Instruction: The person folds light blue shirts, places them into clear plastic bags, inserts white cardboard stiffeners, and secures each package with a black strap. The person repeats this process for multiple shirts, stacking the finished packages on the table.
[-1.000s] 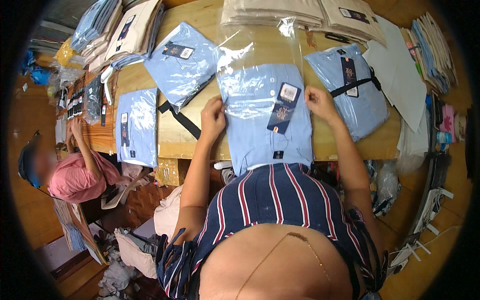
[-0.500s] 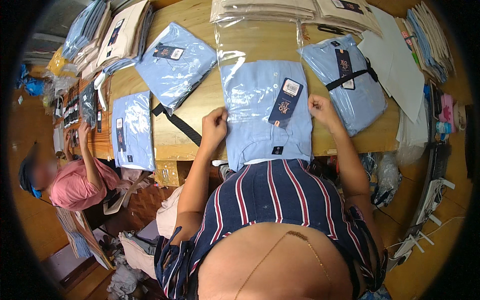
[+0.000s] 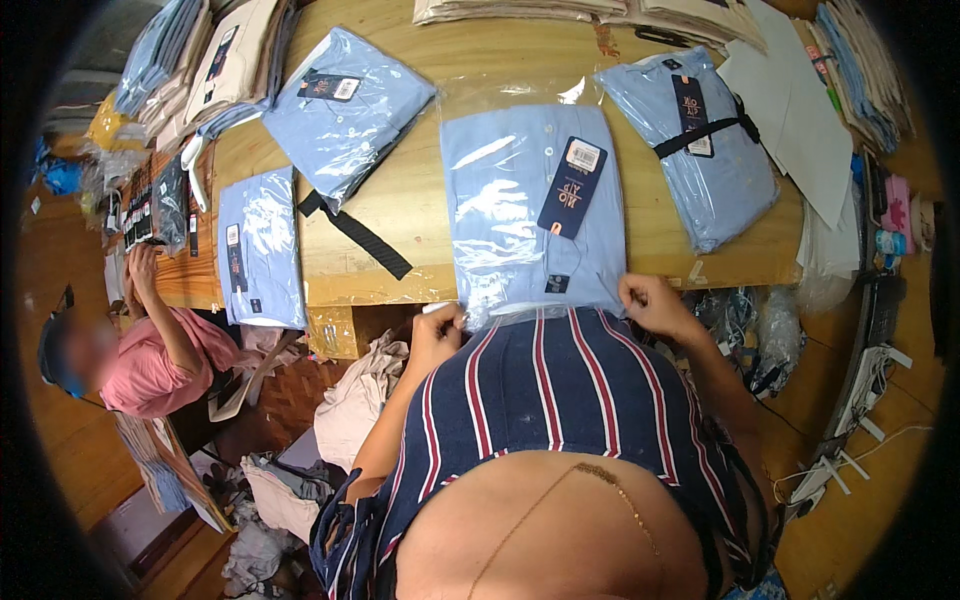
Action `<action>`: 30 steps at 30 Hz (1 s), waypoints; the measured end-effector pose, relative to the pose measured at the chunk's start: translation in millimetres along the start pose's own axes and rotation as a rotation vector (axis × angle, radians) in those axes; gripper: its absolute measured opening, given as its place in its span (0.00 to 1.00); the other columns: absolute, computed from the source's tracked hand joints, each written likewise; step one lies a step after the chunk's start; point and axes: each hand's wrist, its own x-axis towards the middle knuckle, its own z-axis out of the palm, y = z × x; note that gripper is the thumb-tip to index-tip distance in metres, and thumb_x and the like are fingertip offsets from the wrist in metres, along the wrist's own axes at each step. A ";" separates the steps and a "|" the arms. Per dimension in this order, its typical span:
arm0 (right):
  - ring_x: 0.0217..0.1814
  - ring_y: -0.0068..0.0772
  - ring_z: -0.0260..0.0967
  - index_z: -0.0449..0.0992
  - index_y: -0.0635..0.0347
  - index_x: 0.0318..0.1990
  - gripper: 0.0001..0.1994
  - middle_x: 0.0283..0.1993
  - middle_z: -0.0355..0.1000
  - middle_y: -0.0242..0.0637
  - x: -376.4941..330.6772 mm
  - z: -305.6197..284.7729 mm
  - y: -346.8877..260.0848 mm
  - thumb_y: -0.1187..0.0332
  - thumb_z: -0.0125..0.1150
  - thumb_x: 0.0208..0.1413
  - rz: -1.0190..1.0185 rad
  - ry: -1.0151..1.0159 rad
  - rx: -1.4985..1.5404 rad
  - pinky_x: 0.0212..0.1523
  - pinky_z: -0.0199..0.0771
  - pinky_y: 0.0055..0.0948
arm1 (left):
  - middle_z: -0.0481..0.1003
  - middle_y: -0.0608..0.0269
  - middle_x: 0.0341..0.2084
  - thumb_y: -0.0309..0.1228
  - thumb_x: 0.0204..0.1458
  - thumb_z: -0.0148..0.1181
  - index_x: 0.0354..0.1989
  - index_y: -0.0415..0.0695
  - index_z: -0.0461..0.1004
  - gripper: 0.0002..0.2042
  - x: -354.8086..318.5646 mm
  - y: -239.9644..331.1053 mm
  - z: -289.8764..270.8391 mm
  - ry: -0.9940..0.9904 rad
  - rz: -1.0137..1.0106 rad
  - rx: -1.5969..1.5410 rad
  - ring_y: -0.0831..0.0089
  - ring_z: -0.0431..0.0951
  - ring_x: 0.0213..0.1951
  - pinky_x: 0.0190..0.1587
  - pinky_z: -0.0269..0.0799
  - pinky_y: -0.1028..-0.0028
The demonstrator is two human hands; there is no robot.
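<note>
Folded blue shirt in clear bag (image 3: 530,205) lies flat on wooden table (image 3: 415,215), near edge. Left hand (image 3: 440,328) and right hand (image 3: 650,300) each pinch bag's open end. Bag slippery: uneven pull could crease shirt, tear plastic, or slide it off table.

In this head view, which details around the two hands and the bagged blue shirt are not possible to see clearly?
- Head view: the near end of the bagged blue shirt is covered by the person's striped top.
- The grip of the left hand on the bag edge: fingertips too small to tell.
- The right hand: what its fingers pinch is hidden beneath it.
- The dark hang tag: print too small.
- The stacks at the top are cut off by the frame edge.
</note>
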 end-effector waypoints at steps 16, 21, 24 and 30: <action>0.34 0.29 0.67 0.50 0.55 0.51 0.23 0.40 0.67 0.48 10.5 -49.0 61.2 0.85 0.38 0.46 -0.166 0.783 0.475 0.33 0.66 0.21 | 0.69 0.51 0.16 0.19 0.33 0.48 0.23 0.41 0.66 0.06 61.1 102.2 80.1 -0.788 0.547 0.247 0.56 0.71 0.23 0.26 0.64 0.63; 0.31 0.27 0.67 0.51 0.55 0.54 0.24 0.38 0.68 0.45 -18.5 -74.8 58.4 0.85 0.36 0.48 -0.104 0.926 0.432 0.31 0.66 0.20 | 0.68 0.51 0.24 0.24 0.36 0.52 0.28 0.39 0.68 0.08 173.5 129.0 123.4 -0.309 0.867 0.522 0.55 0.70 0.29 0.32 0.66 0.66; 0.30 0.27 0.67 0.52 0.59 0.52 0.21 0.36 0.68 0.43 -51.6 -48.0 79.2 0.84 0.37 0.48 -0.027 1.158 0.412 0.30 0.67 0.19 | 0.67 0.53 0.33 0.36 0.34 0.60 0.34 0.40 0.66 0.19 215.2 152.9 165.0 -0.511 0.896 0.744 0.54 0.69 0.36 0.40 0.64 0.67; 0.27 0.28 0.67 0.60 0.67 0.43 0.13 0.30 0.68 0.41 -90.1 38.8 90.1 0.79 0.47 0.48 -0.092 1.158 0.949 0.28 0.68 0.23 | 0.72 0.51 0.24 0.44 0.25 0.65 0.32 0.36 0.68 0.27 241.6 184.3 194.0 -1.231 0.819 0.878 0.58 0.72 0.32 0.33 0.65 0.68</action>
